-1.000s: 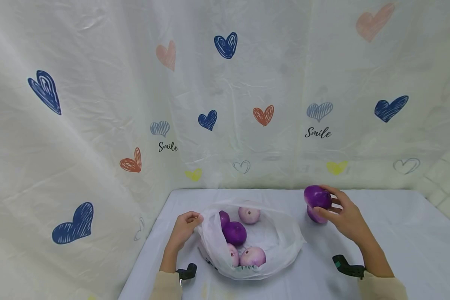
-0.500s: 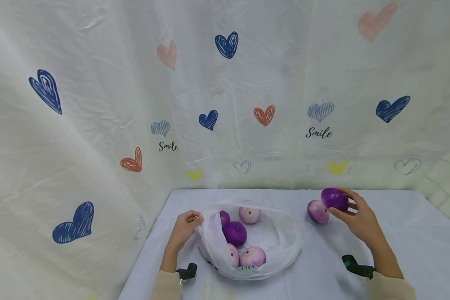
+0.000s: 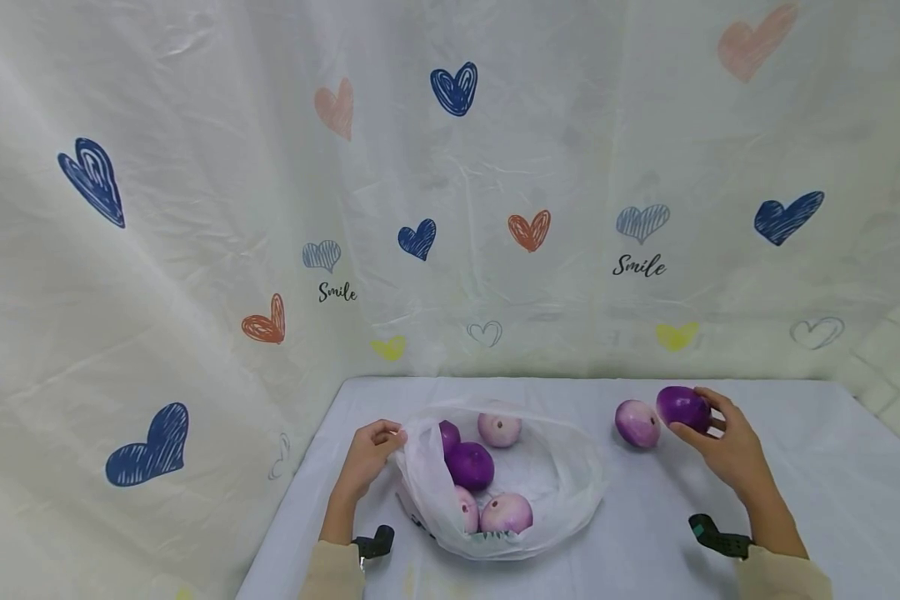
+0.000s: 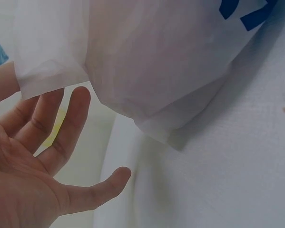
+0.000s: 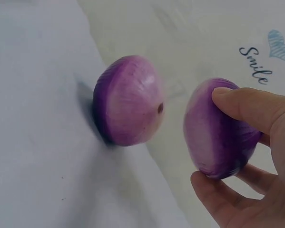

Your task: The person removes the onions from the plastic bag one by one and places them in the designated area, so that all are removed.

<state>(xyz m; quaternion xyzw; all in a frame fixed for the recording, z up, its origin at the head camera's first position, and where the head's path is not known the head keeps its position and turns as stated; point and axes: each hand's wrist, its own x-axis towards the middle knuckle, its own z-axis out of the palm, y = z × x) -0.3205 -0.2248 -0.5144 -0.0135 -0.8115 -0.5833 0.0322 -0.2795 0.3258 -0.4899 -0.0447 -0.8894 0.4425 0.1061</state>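
Head view, taking the plastic bag (image 3: 427, 496) as the dial's middle: the left hand (image 3: 366, 461) sits between nine and ten o'clock, pinching the bag's rim between thumb and finger. Five onions (image 3: 470, 467) show inside the bag. Out at two o'clock, a loose onion (image 3: 637, 423) rests on the white table (image 3: 817, 475), and just beyond it the right hand (image 3: 731, 450) is clamped on a held onion (image 3: 678, 408).

Left wrist view: the bag fills the top, its blue print (image 4: 257, 16) between one and two o'clock, with the hand at eight. The other fingers are spread beneath the hem (the pinch itself is mostly hidden here).

Right wrist view: the thumb presses the held onion at twelve o'clock, fingertips support it near six, and the loose onion lies between nine and ten, slightly apart.

The step in hand appears to be setting the held onion beside its neighbour; whether it touches the table I cannot tell. The next move would call for steady lowering, then a gentle release without nudging the loose onion.
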